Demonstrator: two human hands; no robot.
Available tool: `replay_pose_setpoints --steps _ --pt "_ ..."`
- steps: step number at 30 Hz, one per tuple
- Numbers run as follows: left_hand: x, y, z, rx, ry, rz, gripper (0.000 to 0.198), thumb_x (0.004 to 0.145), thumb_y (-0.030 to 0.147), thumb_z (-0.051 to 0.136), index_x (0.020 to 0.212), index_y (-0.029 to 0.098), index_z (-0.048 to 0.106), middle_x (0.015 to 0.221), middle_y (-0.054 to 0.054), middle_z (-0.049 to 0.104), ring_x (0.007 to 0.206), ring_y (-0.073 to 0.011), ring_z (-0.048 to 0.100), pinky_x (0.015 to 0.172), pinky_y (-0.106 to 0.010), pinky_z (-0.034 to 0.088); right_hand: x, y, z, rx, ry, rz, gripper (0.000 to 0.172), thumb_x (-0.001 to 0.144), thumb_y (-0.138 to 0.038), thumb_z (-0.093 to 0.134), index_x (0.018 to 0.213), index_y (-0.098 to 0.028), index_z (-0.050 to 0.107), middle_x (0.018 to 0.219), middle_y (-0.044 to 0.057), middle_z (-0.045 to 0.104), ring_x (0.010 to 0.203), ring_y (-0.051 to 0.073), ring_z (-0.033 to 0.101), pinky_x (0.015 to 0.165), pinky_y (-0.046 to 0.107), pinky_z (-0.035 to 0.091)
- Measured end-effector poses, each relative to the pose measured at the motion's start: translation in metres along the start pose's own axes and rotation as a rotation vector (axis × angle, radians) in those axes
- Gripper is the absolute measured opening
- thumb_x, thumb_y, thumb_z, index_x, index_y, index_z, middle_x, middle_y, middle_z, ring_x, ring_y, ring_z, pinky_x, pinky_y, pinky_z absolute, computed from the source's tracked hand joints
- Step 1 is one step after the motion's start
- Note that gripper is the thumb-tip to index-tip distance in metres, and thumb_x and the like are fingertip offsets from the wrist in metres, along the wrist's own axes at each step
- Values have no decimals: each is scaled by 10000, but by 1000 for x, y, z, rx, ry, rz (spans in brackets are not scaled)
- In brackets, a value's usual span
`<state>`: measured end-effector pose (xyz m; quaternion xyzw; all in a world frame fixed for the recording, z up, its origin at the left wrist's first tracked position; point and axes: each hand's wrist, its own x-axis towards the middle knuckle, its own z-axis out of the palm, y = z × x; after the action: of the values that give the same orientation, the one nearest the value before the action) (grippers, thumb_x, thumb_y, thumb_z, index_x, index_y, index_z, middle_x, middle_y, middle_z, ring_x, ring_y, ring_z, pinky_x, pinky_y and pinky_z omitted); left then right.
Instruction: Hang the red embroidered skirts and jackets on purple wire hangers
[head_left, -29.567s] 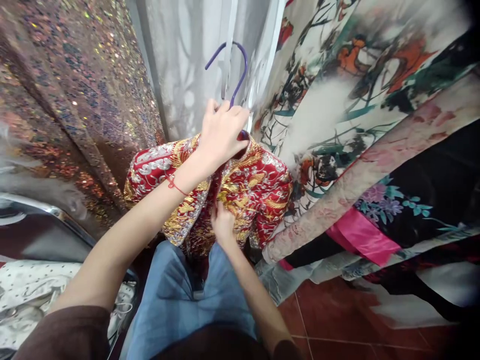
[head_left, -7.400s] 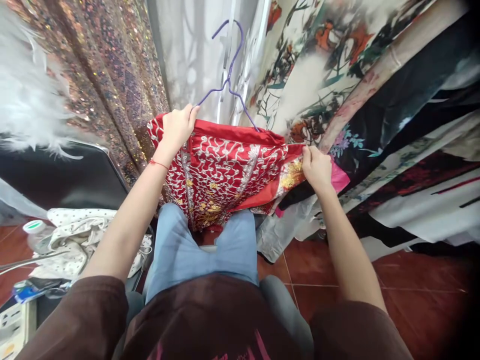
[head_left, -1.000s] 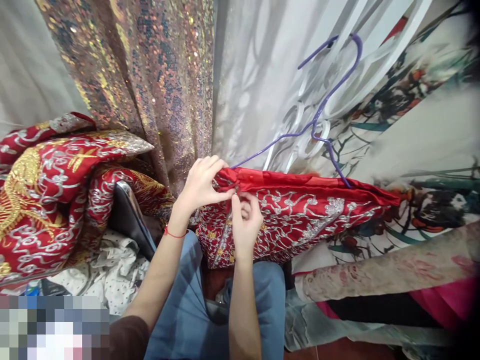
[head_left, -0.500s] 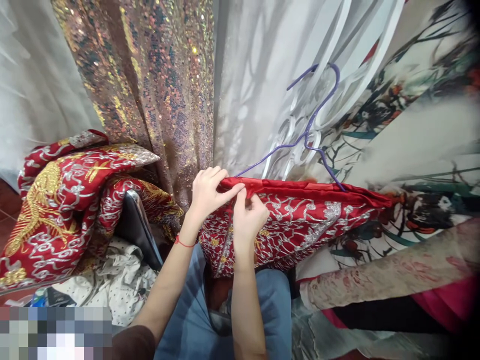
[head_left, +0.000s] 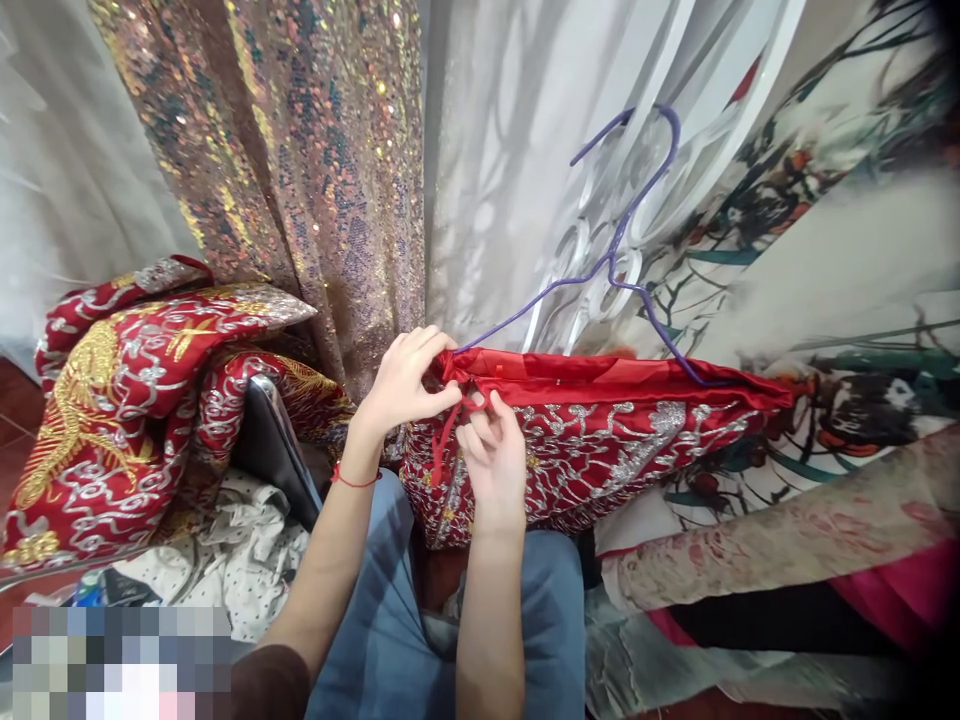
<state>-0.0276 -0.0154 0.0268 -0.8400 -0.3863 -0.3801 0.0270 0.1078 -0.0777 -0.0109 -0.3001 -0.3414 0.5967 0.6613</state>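
A red skirt (head_left: 600, 450) with silver and gold embroidery hangs across my lap, its plain satin waistband (head_left: 577, 370) along the top. Inside that band sits a purple wire hanger (head_left: 616, 240), hook upward. My left hand (head_left: 409, 385) is closed on the band's left corner, the thumb stretched toward my right hand. My right hand (head_left: 495, 450) pinches a thin red fabric tie (head_left: 440, 450) near the band, fingers curled. One end of the tie dangles below my left thumb; the part between the fingers is partly hidden.
At left, a matching red embroidered garment (head_left: 82, 420) lies over a dark chair back (head_left: 274, 450), with dotted white cloth (head_left: 240, 570) below. A sequined curtain (head_left: 330, 180) hangs ahead, beside white scrollwork (head_left: 675, 180). Fabric rolls (head_left: 787, 530) lie at right.
My hands have drawn slightly apart, the left going left and the right lower. The red tie now shows between them, with an end hanging down. More of the waistband's left part is visible.
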Motion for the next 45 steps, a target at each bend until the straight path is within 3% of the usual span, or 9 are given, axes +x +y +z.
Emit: replay_pose_setpoints --steps 6,14,17,20,24,27,30,39,45 --pt "-1 -4 -2 2 -57 19 330 697 184 514 1024 218 522 956 -53 589 921 -243 541 825 -364 416 -22 23 -36 -159 -68 95 429 775 -518 664 623 -222 393 463 -136 169 384 33 109 417 213 122" --pt "3 -17 7 -25 -34 18 471 610 29 393 1012 218 546 955 -69 600 950 -248 544 803 -370 403 -64 57 -175 -857 470 57 520 620 -663 685 494 -244 404 389 -77 308 399 89 268 422 249 217" --pt "3 -13 8 -27 -8 -9 395 637 50 419 967 225 549 930 -61 604 937 -249 552 795 -369 399 -74 50 -196 -954 520 51 414 573 -577 761 539 -248 510 393 -61 399 405 118 361 446 271 289" --pt "0 -4 7 6 26 -35 231 719 173 524 943 228 545 903 -47 599 892 -245 551 782 -363 395 -72 37 -173 -929 375 -4 416 650 -542 752 881 -220 626 578 -42 568 506 133 510 526 268 418" --pt "-4 5 6 45 86 -61 269 795 455 639 899 227 541 860 -29 594 827 -221 548 765 -342 382 -47 20 -97 -837 158 -227 340 877 -471 582 1085 -202 572 674 -42 576 555 107 548 556 235 460" --pt "-4 9 7 102 125 -84 362 812 569 625 828 221 526 824 -29 593 811 -215 549 743 -329 363 -20 10 -43 -866 183 -383 262 904 -433 551 1036 -207 564 639 -51 576 511 100 541 517 219 442" --pt "-3 12 9 146 171 -121 396 854 594 568 751 218 504 767 -30 580 780 -208 546 711 -324 339 4 4 -8 -925 290 -460 255 865 -445 598 946 -206 555 663 -27 634 512 116 572 523 231 450" --pt "5 14 22 219 281 -167 475 895 560 524 600 211 397 630 -18 515 664 -183 493 659 -326 307 9 12 25 -1230 547 -469 211 945 -376 484 976 -200 596 662 22 701 579 191 642 557 263 332" --pt "5 15 24 236 342 -161 507 900 564 534 581 199 384 599 -1 480 625 -153 460 638 -305 287 5 7 34 -1198 486 -390 194 949 -326 417 875 -206 551 667 25 697 587 179 632 579 259 346"
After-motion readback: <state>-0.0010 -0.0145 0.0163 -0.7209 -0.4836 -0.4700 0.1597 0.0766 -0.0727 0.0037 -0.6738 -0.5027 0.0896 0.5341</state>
